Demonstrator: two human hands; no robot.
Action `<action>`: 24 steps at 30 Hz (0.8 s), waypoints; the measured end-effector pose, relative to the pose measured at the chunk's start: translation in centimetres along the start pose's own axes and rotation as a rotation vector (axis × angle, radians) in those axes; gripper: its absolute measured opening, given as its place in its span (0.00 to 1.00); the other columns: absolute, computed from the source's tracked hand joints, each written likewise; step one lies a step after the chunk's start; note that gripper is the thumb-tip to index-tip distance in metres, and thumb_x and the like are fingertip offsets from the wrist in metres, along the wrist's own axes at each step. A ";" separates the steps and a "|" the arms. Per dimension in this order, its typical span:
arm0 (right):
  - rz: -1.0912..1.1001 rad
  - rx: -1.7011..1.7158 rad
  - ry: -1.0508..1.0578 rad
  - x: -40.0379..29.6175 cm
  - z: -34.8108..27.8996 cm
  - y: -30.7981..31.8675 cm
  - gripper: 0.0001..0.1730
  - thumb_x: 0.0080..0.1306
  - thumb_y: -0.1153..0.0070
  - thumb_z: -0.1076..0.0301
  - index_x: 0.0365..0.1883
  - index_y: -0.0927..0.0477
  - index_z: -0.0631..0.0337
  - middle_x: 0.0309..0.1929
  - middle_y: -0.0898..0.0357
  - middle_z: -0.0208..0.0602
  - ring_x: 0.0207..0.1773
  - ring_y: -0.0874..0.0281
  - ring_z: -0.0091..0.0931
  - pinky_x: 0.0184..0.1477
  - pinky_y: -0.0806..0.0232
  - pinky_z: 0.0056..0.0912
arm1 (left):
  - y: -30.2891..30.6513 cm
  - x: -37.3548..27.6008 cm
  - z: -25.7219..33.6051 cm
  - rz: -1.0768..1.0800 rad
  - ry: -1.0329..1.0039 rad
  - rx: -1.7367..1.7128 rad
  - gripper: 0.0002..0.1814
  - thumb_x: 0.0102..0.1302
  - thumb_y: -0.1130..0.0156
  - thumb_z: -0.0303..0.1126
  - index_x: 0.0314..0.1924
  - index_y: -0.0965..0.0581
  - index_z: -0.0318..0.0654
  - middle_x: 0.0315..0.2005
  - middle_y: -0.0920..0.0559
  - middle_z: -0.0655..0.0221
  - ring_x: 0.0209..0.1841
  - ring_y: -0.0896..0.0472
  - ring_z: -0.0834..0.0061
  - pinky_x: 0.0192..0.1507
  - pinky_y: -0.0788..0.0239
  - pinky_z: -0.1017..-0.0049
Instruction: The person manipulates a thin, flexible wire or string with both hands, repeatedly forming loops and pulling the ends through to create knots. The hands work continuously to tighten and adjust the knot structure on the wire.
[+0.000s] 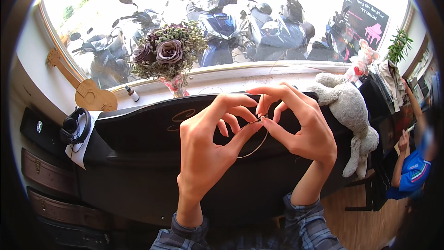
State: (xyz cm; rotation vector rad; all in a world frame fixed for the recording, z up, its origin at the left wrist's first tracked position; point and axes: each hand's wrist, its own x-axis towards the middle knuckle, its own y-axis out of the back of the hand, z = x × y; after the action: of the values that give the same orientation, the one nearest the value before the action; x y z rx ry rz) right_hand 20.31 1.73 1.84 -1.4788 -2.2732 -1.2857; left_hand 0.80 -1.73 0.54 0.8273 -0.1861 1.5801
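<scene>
My left hand (213, 142) pinches a thin, pale cord or wire (256, 150) between thumb and forefinger. The tips of my right hand (303, 121) meet it there, holding the same strand close to my left fingertips. A small bend or knot seems to sit between the two thumbs, too fine to make out. Part of the strand curves in a loop below my fingers, and a faint length appears to rise above them. Both hands are raised over a large black piece of furniture (138, 180) with gold script lettering, partly covered by my left hand.
A vase of dried flowers (170, 52), a small bottle (132, 93) and a wooden ukulele-shaped piece (92, 95) stand along the windowsill. Headphones (77, 125) lie at left, above instrument cases (48, 170). A grey plush toy (350, 111) hangs at right, near a person in blue (412, 170).
</scene>
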 end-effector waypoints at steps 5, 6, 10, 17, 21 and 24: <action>-0.015 0.009 -0.027 0.0 0.3 -0.3 0.36 0.63 0.44 0.82 0.71 0.27 0.51 0.42 0.15 0.37 0.47 0.14 0.34 0.47 0.23 0.35 | 0.1 -0.1 -0.3 -0.114 0.063 -0.050 0.11 0.59 0.21 0.25 0.40 0.16 0.36 0.26 0.12 0.70 0.22 0.17 0.84 0.25 0.30 0.83; -0.011 0.015 -0.024 0.0 0.2 -0.4 0.37 0.63 0.44 0.82 0.72 0.28 0.50 0.42 0.14 0.38 0.48 0.13 0.35 0.48 0.23 0.36 | 0.0 -0.2 -0.5 -0.109 0.074 -0.039 0.11 0.60 0.22 0.27 0.41 0.16 0.38 0.26 0.12 0.71 0.21 0.18 0.84 0.23 0.32 0.82; 0.016 0.119 -0.027 0.0 0.3 -0.8 0.40 0.62 0.45 0.84 0.74 0.30 0.50 0.48 0.15 0.41 0.57 0.14 0.37 0.53 0.20 0.37 | 0.2 -0.3 -0.4 -0.124 0.118 0.013 0.10 0.65 0.25 0.31 0.43 0.16 0.41 0.26 0.12 0.70 0.20 0.19 0.81 0.21 0.34 0.77; 0.088 0.110 -0.026 0.3 0.0 -0.6 0.46 0.56 0.43 0.90 0.73 0.29 0.45 0.72 0.34 0.43 0.67 0.21 0.40 0.54 0.15 0.40 | 0.0 -0.3 -0.5 -0.220 0.143 0.088 0.09 0.65 0.28 0.25 0.46 0.13 0.40 0.24 0.13 0.69 0.21 0.16 0.83 0.24 0.29 0.81; 0.186 0.141 -0.046 0.3 0.0 -0.5 0.49 0.54 0.38 0.92 0.74 0.31 0.46 0.73 0.37 0.44 0.64 0.18 0.41 0.49 0.13 0.36 | -0.1 -0.3 -0.5 -0.159 0.135 0.068 0.08 0.66 0.29 0.25 0.45 0.14 0.38 0.24 0.13 0.69 0.23 0.15 0.81 0.25 0.28 0.80; 0.270 0.197 -0.059 0.3 -0.1 -0.6 0.50 0.54 0.36 0.93 0.74 0.33 0.50 0.72 0.36 0.44 0.59 0.15 0.39 0.45 0.12 0.33 | 0.0 -0.2 -0.3 -0.137 0.139 0.061 0.06 0.67 0.30 0.24 0.44 0.14 0.37 0.23 0.13 0.68 0.23 0.14 0.81 0.25 0.28 0.81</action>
State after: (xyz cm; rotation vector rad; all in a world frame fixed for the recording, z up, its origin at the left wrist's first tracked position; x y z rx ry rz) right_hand 19.64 1.78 1.71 -1.6976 -2.0734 -0.9271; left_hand 0.65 -1.77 0.23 0.7573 0.0189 1.5131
